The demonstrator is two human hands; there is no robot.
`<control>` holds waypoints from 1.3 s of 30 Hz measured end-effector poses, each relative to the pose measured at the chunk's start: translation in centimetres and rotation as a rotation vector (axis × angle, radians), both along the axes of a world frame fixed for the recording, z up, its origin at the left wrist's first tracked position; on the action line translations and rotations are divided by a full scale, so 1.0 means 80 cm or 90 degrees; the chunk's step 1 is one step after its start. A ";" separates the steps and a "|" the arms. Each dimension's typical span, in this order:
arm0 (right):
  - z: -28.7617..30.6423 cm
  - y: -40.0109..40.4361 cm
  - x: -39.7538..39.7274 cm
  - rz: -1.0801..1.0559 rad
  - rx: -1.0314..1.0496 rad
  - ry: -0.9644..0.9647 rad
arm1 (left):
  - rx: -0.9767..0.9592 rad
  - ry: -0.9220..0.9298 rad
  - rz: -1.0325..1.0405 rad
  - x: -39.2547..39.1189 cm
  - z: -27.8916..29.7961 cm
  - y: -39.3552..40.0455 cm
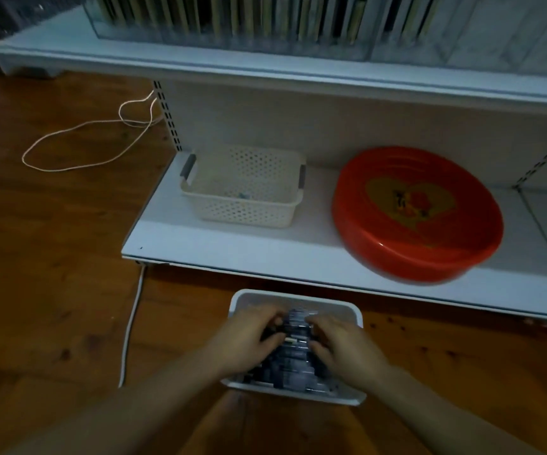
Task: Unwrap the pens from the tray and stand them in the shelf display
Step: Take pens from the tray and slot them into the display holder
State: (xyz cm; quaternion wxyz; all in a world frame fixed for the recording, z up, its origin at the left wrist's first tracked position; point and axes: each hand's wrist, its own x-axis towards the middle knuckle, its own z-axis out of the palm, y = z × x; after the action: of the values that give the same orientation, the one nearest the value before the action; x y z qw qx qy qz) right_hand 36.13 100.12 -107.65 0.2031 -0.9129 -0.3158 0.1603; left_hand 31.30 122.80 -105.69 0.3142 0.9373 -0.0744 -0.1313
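A white tray [338, 305] lies on the wooden floor in front of the shelf, filled with a stack of wrapped pens [293, 353] in dark and silvery packets. My left hand [249, 339] and my right hand [344, 346] are both inside the tray, fingers curled round the stack from either side. The clear shelf display [232, 24] with several upright pens stands on the upper shelf at the top of the view, blurred.
On the lower white shelf [232, 251] sit a cream perforated basket [242, 188] and a red round basin [416, 211]. A white cord [94, 139] loops over the wooden floor at left, and a white cable [131, 326] runs down beside the tray.
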 end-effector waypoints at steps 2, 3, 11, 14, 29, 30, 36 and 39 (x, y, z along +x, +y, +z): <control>-0.010 0.004 0.000 0.005 -0.038 0.021 | 0.003 0.065 -0.006 -0.002 -0.012 0.002; -0.015 0.008 0.001 0.012 -0.053 0.025 | 0.003 0.092 -0.010 -0.003 -0.017 0.003; -0.054 0.030 -0.001 0.099 -0.207 -0.029 | 0.042 0.143 -0.016 -0.003 -0.043 0.003; -0.060 0.029 0.000 0.114 -0.219 -0.037 | 0.035 0.141 -0.012 -0.002 -0.045 0.002; -0.030 0.010 0.005 0.020 -0.033 0.045 | -0.022 0.140 0.035 -0.001 -0.041 0.011; -0.026 0.007 0.008 -0.012 0.020 0.057 | -0.023 0.136 0.039 0.000 -0.040 0.012; 0.015 -0.002 0.023 -0.209 0.286 0.093 | -0.043 0.098 0.058 0.007 -0.019 0.017; 0.036 0.003 0.028 -0.307 0.440 0.160 | -0.096 0.076 0.079 0.013 0.000 0.018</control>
State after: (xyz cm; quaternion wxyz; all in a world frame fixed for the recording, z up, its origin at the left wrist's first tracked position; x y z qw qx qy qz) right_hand 38.34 100.34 -104.75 0.5650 -0.8123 -0.1017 0.1028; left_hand 32.36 124.20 -105.70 0.3953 0.9043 -0.0073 -0.1611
